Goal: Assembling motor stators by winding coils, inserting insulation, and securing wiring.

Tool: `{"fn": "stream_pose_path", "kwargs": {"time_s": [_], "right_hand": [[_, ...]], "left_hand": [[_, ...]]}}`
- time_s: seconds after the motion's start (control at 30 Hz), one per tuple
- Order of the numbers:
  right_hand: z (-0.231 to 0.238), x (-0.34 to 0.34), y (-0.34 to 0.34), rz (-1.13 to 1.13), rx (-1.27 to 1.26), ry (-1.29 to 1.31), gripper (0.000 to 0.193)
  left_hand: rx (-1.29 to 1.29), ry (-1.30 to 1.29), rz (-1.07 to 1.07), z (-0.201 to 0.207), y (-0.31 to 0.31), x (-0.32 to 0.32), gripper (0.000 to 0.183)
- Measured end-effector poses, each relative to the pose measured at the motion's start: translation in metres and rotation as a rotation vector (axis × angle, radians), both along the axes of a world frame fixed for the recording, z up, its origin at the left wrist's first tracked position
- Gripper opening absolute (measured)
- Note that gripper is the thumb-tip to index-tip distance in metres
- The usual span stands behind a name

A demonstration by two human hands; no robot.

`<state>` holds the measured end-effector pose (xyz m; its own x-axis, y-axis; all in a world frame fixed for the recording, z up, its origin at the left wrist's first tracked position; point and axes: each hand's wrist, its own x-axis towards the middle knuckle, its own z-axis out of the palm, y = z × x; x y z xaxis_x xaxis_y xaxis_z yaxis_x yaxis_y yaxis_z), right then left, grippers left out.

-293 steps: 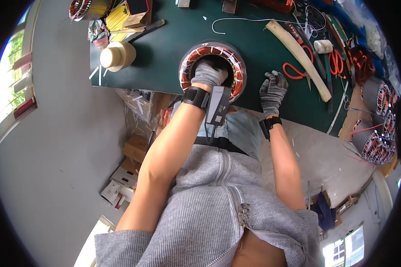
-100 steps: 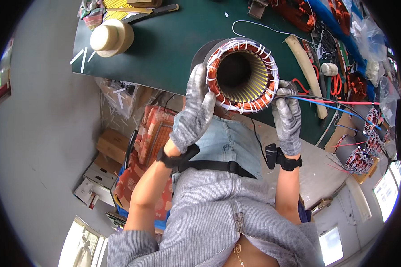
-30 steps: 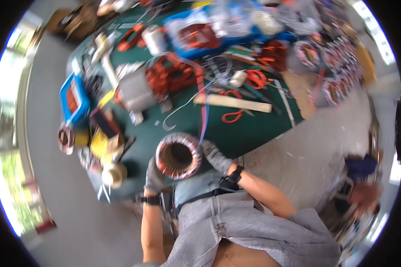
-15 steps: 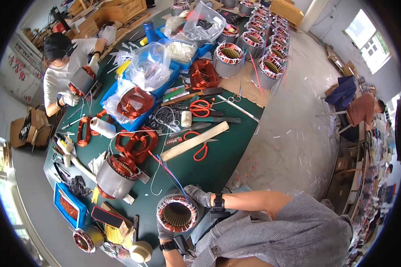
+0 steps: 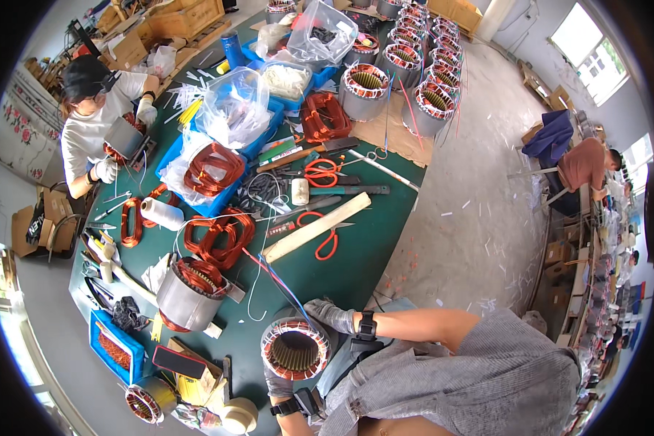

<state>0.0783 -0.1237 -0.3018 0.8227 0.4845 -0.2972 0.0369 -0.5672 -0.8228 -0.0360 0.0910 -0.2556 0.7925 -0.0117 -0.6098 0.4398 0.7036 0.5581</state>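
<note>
At the table's near edge I hold a motor stator (image 5: 296, 350), its copper windings laced with white cord round a dark, slotted bore. My left hand (image 5: 277, 384), in a grey glove, grips its near left side, fingers partly hidden behind it. On its far right side lies my right hand (image 5: 331, 317), also gloved and curled against the casing. Red and blue lead wires (image 5: 287, 291) run from the stator toward the table. Left of it stands another stator (image 5: 194, 296) with loose copper coils in its top.
Copper coils (image 5: 220, 236), a wooden strip (image 5: 316, 227), red-handled scissors (image 5: 327, 245) and a thread cone (image 5: 162, 214) lie on the green table (image 5: 363, 272). A phone (image 5: 179, 361) and blue tray (image 5: 115, 347) are near left. Across the table, a co-worker (image 5: 87, 123) handles another stator; finished stators (image 5: 363, 92) stand beyond.
The whole view has shifted slightly. My hands still hold the stator in nearly the same place. The co-worker's hand has come down to the stator there.
</note>
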Motion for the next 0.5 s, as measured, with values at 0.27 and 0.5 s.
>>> {"fn": "stream_pose_path", "kwargs": {"time_s": [0.27, 0.5], "right_hand": [[0.074, 0.015, 0.002, -0.53, -0.041, 0.261, 0.036], [0.021, 0.025, -0.038, -0.286, 0.164, 0.091, 0.013]], "left_hand": [[0.23, -0.061, -0.061, 0.013, -0.009, -0.006, 0.034], [0.566, -0.138, -0.256, 0.0, -0.016, -0.041, 0.034]]}}
